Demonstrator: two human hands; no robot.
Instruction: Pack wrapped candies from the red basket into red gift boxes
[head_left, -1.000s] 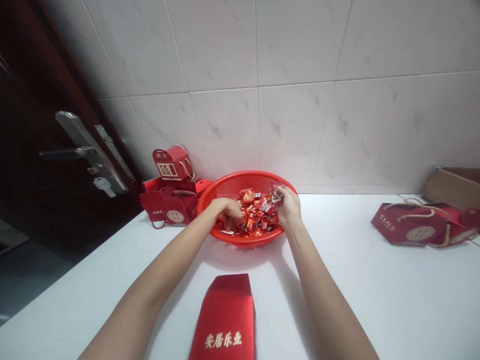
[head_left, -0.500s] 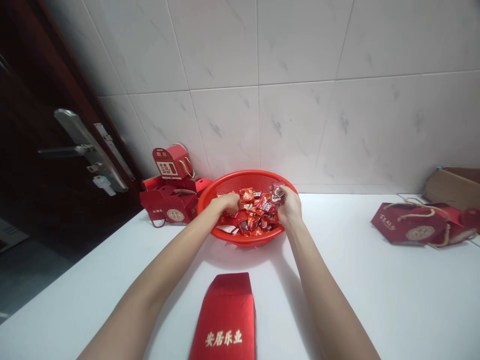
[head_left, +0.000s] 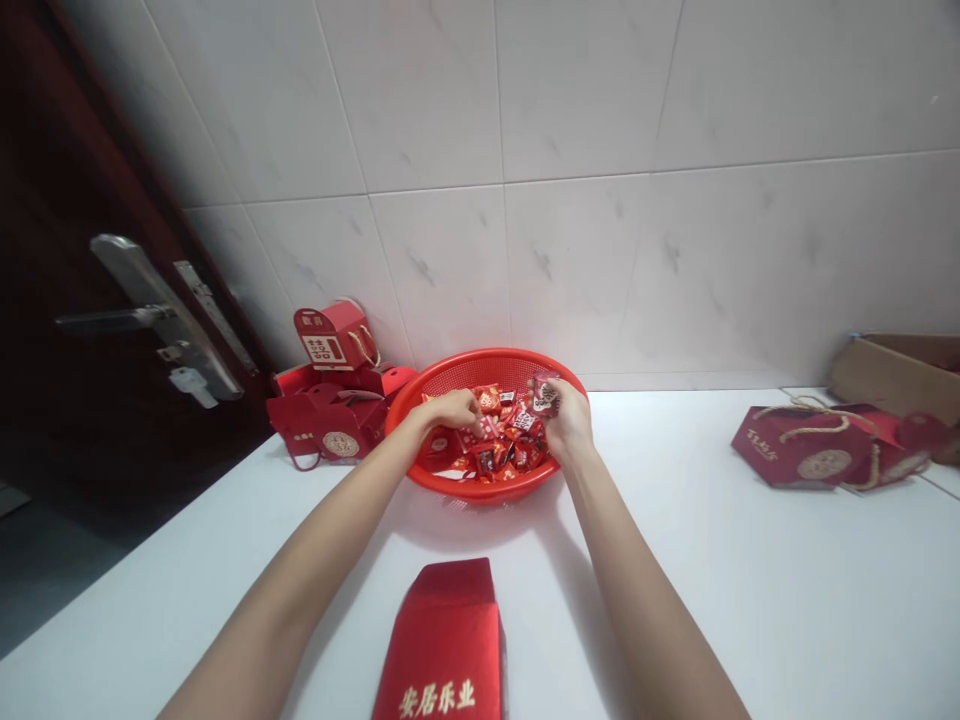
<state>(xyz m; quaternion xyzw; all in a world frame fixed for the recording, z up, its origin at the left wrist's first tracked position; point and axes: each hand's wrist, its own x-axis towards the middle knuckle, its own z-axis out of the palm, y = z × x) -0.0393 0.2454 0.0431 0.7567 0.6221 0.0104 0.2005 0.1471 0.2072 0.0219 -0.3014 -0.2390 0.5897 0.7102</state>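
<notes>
A red plastic basket (head_left: 486, 492) with a perforated wall holds many small wrapped candies (head_left: 523, 455), mostly red. My left hand (head_left: 452, 409) reaches into its left side with bent fingers, pinched on a pink wrapped candy (head_left: 480, 430) among the others; the fingertips are partly hidden. Over the right rim, my right hand (head_left: 568, 415) grips a dark red wrapped candy (head_left: 545, 395) with pale lettering between thumb and fingers. In front of the basket lies a shiny red paper envelope (head_left: 446, 650) with gold characters, its flap pointing away from me and its lower end cut off by the frame.
Red gift boxes (head_left: 341, 425) with rope handles are piled left of the basket. More dark red boxes (head_left: 802, 445) and a brown cardboard box (head_left: 892, 375) stand at the right. A tiled wall (head_left: 585, 270) closes off the white table's (head_left: 660, 540) back.
My left hand has shifted slightly, and more of the pink candy shows at its fingertips. The right hand still holds its candy, now a little lower. The camera view has moved slightly.
</notes>
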